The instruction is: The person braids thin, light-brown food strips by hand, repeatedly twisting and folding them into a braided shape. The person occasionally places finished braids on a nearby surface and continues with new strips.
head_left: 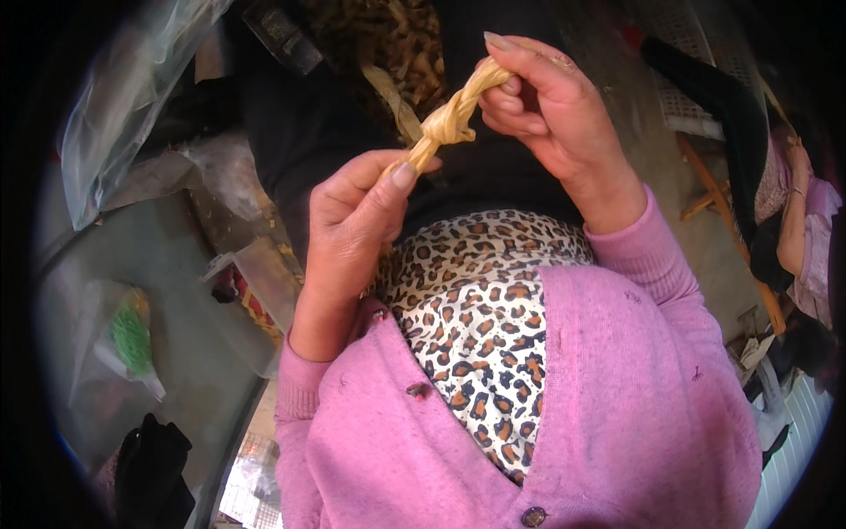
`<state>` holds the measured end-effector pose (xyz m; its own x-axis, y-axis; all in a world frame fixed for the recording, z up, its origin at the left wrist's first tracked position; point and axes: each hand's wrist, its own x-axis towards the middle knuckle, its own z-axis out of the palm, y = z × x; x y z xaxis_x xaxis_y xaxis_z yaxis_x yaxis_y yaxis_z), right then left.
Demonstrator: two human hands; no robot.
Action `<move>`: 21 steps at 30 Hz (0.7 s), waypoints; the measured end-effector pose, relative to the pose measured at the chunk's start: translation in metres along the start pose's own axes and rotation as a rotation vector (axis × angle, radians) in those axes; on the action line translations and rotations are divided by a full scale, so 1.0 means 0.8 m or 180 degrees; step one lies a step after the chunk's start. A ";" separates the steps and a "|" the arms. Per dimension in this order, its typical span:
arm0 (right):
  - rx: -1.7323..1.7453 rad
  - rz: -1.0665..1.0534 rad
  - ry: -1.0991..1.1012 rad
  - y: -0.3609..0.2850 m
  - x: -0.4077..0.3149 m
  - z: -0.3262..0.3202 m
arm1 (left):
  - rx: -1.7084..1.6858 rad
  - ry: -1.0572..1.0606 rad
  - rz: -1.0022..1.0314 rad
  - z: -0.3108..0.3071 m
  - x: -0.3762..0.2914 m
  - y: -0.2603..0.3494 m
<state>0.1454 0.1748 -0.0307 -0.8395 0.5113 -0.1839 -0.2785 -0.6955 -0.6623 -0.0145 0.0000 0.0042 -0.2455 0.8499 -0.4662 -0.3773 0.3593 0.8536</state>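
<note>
A strand of yellow straw-like fibre (449, 125) stretches between my two hands, with a loose knot or wrapped turn at its middle. My left hand (360, 215) pinches the lower end between thumb and forefinger. Higher up and to the right, my right hand (552, 102) grips the other end, its fingers curled in. Behind the knot, a flat pale strip of the same sort of fibre (396, 102) hangs down over the dark trousers. Whether that strip joins the strand in my hands is hidden.
Brown dry husks or leaves (377, 33) lie between the knees. On the left are a clear plastic sheet (132, 106), a plastic bag with green strands (131, 334) and a black cloth item (155, 469). Another person's arm (796, 205) shows at right, near a wooden frame (733, 225).
</note>
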 end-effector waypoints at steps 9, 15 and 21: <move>-0.4782 -0.3357 0.0248 -0.008 0.017 0.035 | -0.1450 -0.0197 -0.0600 0.009 0.048 0.005; -0.4457 -0.3000 0.0268 0.042 0.026 0.003 | -0.0924 -0.0235 -0.0609 0.035 0.035 0.004; -0.4526 -0.3088 0.0680 0.039 0.023 -0.031 | -0.0663 -0.0320 -0.0719 0.038 0.023 -0.003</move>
<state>0.1325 0.1749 -0.0730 -0.5249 0.5740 0.6284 0.0906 0.7718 -0.6293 0.0088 0.0267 0.0007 -0.0493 0.7952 -0.6044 -0.5894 0.4654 0.6604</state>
